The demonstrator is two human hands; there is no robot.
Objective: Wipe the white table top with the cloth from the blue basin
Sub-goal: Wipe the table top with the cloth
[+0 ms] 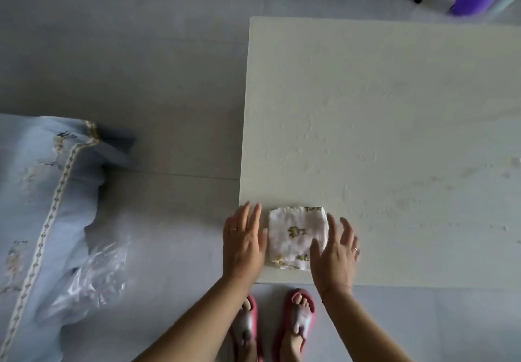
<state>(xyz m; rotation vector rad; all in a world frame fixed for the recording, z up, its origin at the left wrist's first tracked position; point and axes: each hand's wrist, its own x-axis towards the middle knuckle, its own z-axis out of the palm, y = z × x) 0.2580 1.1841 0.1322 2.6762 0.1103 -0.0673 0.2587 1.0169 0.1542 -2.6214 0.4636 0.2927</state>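
A: On the white counter, why did the folded printed cloth sit at the near-left corner?
B: Probably to start wiping from there. The left hand lay flat beside it, and the right hand, fingers spread, overlapped its right edge. Neither gripped; they seemed to be squaring the fold.

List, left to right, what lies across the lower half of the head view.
pale blue embroidered bedding → clear plastic bag → left hand → folded cloth → right hand
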